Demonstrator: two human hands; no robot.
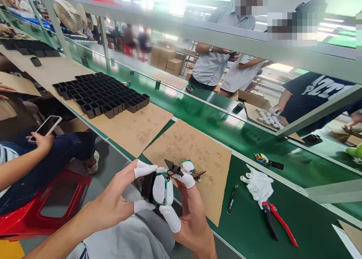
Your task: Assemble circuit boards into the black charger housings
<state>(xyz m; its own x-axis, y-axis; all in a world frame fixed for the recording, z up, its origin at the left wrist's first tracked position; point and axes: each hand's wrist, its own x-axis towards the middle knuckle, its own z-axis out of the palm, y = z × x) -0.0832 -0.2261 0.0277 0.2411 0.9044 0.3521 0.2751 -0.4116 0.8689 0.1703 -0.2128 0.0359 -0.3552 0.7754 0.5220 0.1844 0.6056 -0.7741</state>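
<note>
My left hand [120, 196], with white finger cots on its fingertips, grips a black plastic case [146, 188] from the side. A green circuit board with white pads [159, 189] sits at the case's open end; how far inside it reaches is hard to see. My right hand [190, 213], also in finger cots, closes on the board's other side. A flat black end piece [173, 167] stands by the right fingertips, with a red wire near it. Beyond the hands, a second circuit board with a white pad [187, 166] and wires lies on cardboard [217, 187].
Rows of black cases [104, 91] stand on cardboard at left. To the right lie a black tweezers-like tool [232, 200], a white glove [258, 183] and red-and-black-handled cutters [278, 221]. The green conveyor [195, 117] carries another board [263, 159]. A person holds a phone [46, 127] at left.
</note>
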